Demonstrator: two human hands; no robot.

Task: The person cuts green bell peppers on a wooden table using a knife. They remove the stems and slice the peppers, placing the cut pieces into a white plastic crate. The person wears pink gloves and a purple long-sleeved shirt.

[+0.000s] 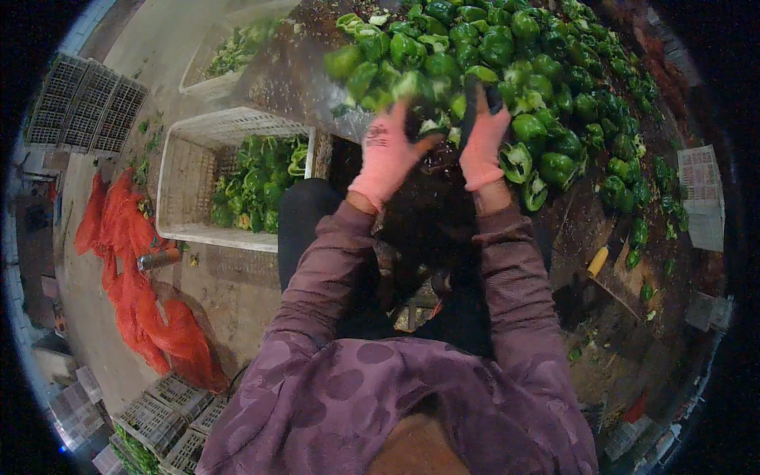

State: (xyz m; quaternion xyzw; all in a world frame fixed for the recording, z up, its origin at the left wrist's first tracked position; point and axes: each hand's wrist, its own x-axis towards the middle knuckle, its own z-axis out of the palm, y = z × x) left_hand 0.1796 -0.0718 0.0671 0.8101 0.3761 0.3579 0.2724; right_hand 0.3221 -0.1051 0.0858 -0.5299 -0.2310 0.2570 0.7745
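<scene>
Both of my hands wear pink gloves with dark palms and fingers, and they reach to the near edge of a heap of green bell peppers (497, 46). My left hand (386, 154) is at the heap's left part, its thumb spread from fingers that blur among the peppers. My right hand (484, 142) is beside it, fingers stretched forward and apart over the peppers. Nothing shows plainly held in either hand. Near my right wrist lie cut pepper pieces (517, 162) with pale insides showing.
A white plastic crate (176, 190) with green peppers inside stands at my left; another crate (190, 79) is beyond it. Red mesh netting (127, 277) and a metal can-like cylinder (159, 259) lie on the floor. A yellow handle (598, 261) lies at the right. Dark crates (87, 103) stand far left.
</scene>
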